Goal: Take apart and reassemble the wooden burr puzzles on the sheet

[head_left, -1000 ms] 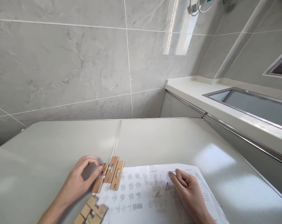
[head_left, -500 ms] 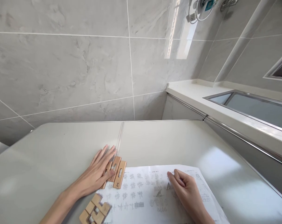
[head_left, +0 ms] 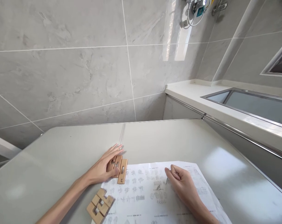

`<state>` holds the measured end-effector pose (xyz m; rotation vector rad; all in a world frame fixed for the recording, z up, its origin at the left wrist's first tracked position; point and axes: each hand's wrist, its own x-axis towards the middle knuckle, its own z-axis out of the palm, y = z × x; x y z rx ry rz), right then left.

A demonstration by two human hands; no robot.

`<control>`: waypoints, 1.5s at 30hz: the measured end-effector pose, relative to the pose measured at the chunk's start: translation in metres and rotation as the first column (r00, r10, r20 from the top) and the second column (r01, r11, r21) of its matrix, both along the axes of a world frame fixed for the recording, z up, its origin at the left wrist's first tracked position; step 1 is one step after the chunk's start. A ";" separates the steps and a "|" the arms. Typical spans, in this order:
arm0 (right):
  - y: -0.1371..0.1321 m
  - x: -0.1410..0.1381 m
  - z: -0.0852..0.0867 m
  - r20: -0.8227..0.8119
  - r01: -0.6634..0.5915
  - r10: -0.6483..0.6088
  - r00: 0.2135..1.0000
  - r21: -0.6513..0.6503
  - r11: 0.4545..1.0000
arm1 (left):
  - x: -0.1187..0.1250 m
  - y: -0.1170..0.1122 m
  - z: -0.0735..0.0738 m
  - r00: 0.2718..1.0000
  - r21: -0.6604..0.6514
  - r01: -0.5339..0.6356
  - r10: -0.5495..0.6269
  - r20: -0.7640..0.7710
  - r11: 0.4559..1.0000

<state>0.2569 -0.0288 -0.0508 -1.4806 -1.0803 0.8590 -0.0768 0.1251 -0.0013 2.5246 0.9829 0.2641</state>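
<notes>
My left hand [head_left: 103,166] lies over a group of wooden puzzle pieces [head_left: 118,165]. Its fingers curve past their far ends and the thumb rests on one of them. The rightmost wooden piece [head_left: 122,171] has a slot and a printed 2, and lies at the upper left corner of a printed sheet [head_left: 141,211]. A cluster of notched wooden blocks [head_left: 96,205] sits nearer me, partly on the sheet's left edge. On the right part of the sheet, my right hand [head_left: 181,182] rests with fingers curled closed; nothing shows in them.
The pale table [head_left: 68,149] has a seam running away from me. Beyond it stands a grey tiled wall [head_left: 85,84]. To the right is a white counter [head_left: 183,90] with an inset basin [head_left: 250,104] and a metal rail [head_left: 234,132] along its front.
My left hand has gone from lying spread to curving around the pieces, its fingers closer together. The right hand stays curled on the sheet. The view has shifted slightly.
</notes>
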 end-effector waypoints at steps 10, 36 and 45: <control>-0.001 0.000 -0.001 0.016 -0.024 0.024 1.000 -0.015 1.000 | 0.024 -0.009 0.015 0.959 -0.103 0.137 -0.158 -0.235 0.985; 0.002 0.018 0.016 0.644 -0.518 0.399 0.653 -0.005 0.855 | 0.119 -0.081 0.010 0.909 0.016 0.407 -0.403 -0.107 0.913; -0.014 0.037 0.030 0.876 -0.764 0.381 0.295 -0.023 0.644 | 0.101 -0.122 0.001 0.979 0.186 0.199 -0.188 -0.076 0.962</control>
